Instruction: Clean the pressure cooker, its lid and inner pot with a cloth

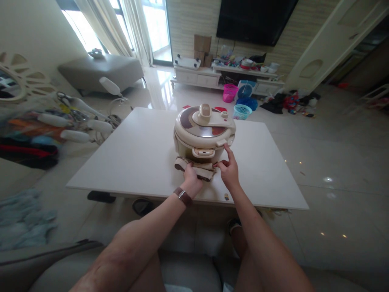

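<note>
A cream electric pressure cooker [182, 138] stands on the white table [146, 150], its lid closed and its handle upright on top. In front of its base, my left hand [192, 181] grips a folded beige-and-brown cloth [204, 172], thumb on top. My right hand [229, 172] is at the cloth's right end and appears to pinch it between thumb and fingers. Its index finger points up, with the tip at the cooker's front right rim, beside a small cream tab [221, 143]. Whether that fingertip presses on the cooker I cannot tell.
A small sticker [226, 196] is on the table's near edge. Beyond the table are a pink basket [230, 93], a turquoise basket [242, 110] and a low TV cabinet [197, 78]. A lamp with several white shades [75, 136] stands close to the table's left side.
</note>
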`<state>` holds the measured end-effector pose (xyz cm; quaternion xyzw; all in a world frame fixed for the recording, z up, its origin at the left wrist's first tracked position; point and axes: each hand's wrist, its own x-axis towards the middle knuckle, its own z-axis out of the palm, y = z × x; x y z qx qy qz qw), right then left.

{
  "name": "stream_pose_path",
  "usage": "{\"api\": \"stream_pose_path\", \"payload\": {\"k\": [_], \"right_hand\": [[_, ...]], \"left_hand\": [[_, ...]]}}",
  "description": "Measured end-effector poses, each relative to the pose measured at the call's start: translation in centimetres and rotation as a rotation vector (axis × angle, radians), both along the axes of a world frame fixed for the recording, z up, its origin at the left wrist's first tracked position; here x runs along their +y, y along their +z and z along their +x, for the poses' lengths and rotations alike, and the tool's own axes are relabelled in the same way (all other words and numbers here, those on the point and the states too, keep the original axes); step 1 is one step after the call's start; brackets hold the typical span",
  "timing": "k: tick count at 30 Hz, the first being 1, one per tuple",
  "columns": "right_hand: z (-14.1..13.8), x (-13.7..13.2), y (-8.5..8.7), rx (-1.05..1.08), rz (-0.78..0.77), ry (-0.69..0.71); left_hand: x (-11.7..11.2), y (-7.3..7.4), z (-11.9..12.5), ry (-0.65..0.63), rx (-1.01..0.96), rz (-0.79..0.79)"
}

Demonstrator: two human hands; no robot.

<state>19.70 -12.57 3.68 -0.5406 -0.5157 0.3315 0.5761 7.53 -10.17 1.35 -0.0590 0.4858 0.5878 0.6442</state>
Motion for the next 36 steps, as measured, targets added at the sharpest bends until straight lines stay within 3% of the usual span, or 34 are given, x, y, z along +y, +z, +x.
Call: {"api": "stream_pose_path", "payload": {"k": [3,6,9,12,25,36], "right_hand": [[0.0,0.1,0.1,0.008,0.007,-0.008],[-0.1,0.1,0.0,0.015,0.004,-0.01],[-0.2,0.1,0.0,0.01,0.006,-0.011],[-0.3,0.1,-0.1,0.003,0.01,-0.013],[-0.6,0.5,0.2,0.114,0.03,0.022],[-0.8,0.4,1.3,0.356,-0.081,-0.034]], "left_hand": [[-0.2,2.0,-1.5,0.076,0.086,0.023],[-0.1,3.3,-2.9,0.159,0.315,0.156],[0.3,3.4,-3.7,0.156,0.596,0.35],[0.4,2.9,-3.6,0.116,0.757,0.477],[0.0,3.1,-3.2,0.093,0.769,0.502],[0.1,3.0,-2.9,0.122,0.774,0.499]]}}
